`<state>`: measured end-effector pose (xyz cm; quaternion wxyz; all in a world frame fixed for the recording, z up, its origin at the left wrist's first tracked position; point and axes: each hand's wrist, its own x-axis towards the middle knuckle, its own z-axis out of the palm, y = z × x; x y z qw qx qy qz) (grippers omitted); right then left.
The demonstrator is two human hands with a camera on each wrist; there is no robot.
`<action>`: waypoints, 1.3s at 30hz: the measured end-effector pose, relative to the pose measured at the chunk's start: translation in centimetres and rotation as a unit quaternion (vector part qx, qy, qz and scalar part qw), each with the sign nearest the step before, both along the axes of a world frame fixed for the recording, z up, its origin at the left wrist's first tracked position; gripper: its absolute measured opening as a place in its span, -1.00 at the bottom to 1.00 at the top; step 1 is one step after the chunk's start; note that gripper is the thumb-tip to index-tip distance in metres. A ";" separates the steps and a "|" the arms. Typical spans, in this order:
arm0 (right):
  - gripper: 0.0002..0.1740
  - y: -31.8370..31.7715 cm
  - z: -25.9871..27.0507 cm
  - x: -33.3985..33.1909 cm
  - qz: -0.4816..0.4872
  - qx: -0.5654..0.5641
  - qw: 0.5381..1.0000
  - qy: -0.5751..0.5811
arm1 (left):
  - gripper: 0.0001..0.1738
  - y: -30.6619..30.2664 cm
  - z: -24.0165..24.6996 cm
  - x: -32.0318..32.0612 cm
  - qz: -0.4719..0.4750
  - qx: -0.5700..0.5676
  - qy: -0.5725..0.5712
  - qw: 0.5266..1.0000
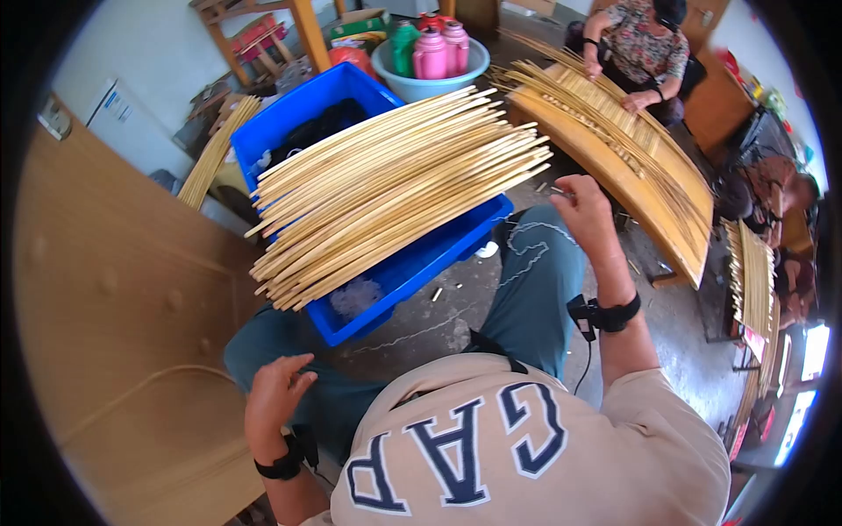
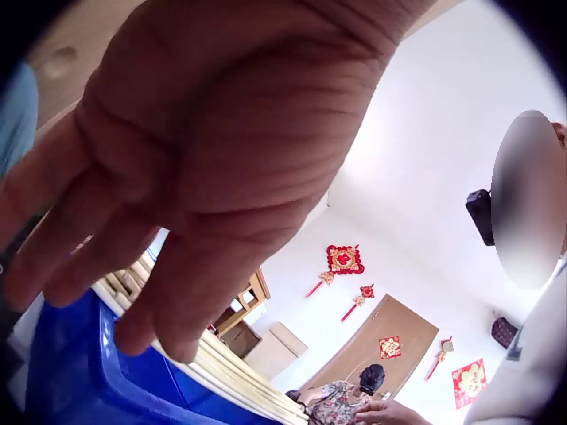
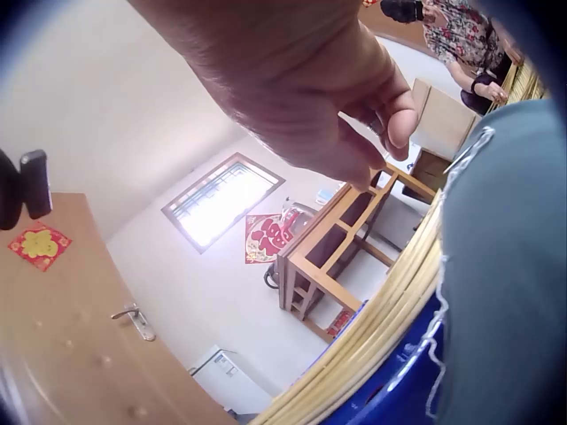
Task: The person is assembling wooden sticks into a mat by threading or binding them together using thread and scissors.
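A thick layer of thin, pale wooden sticks (image 1: pixel 395 188) lies across the top of a blue plastic crate (image 1: pixel 438 267), their ends jutting past its sides. My left hand (image 1: pixel 279 390) hovers over my left knee, short of the sticks, its fingers loosely bent with nothing in them. In the left wrist view its palm hangs above the crate's rim. To the right of the stick ends, my right hand (image 1: pixel 586 215) is raised over my right knee. Its fingers curl loosely and hold nothing. A thin white twisted cord (image 1: pixel 531 250) drapes over that knee.
A basin (image 1: pixel 481 66) of thermos flasks stands behind the crate. At the right, a person (image 1: pixel 645 53) works at a wooden table (image 1: pixel 667 210) covered with sticks. Another stick bundle (image 1: pixel 215 153) leans at the left, near a wooden door (image 1: pixel 114 289). Small scraps lie on the floor.
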<state>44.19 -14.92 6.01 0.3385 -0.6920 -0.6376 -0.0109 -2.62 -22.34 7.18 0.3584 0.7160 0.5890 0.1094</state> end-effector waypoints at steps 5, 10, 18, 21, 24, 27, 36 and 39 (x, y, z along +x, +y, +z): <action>-0.75 1.6 0.8 -2.3 0.011 -0.044 0.981 0.190 | -0.70 2.1 0.5 -0.1 0.026 0.111 0.080 0.990; -0.75 2.1 -1.8 -8.3 0.150 -0.136 0.974 0.105 | -0.50 5.6 -0.9 4.3 -0.014 0.270 0.023 0.963; -0.70 3.6 -4.2 -13.8 0.078 -0.291 0.652 0.696 | 0.17 11.9 -3.3 6.8 -0.172 0.288 0.222 0.916; -0.68 4.6 -5.5 -13.8 0.061 -0.299 0.615 0.727 | 0.21 13.4 -4.6 7.0 -0.174 0.279 0.252 0.910; -0.70 5.1 -6.3 -13.8 0.059 -0.291 0.592 0.749 | 0.16 14.2 -5.8 7.0 -0.160 0.315 0.287 0.890; -0.64 5.1 -5.9 -13.8 0.068 -0.265 0.566 0.778 | 0.10 14.4 -5.4 7.0 -0.166 0.300 0.298 0.891; -0.53 7.8 -7.3 -14.0 0.028 -0.230 0.560 0.796 | -0.25 18.5 -4.4 4.3 -0.109 0.205 0.038 0.972; -0.54 9.0 -7.7 -14.3 0.063 -0.221 0.560 0.796 | -0.32 18.7 -3.0 4.1 -0.127 0.188 0.061 0.972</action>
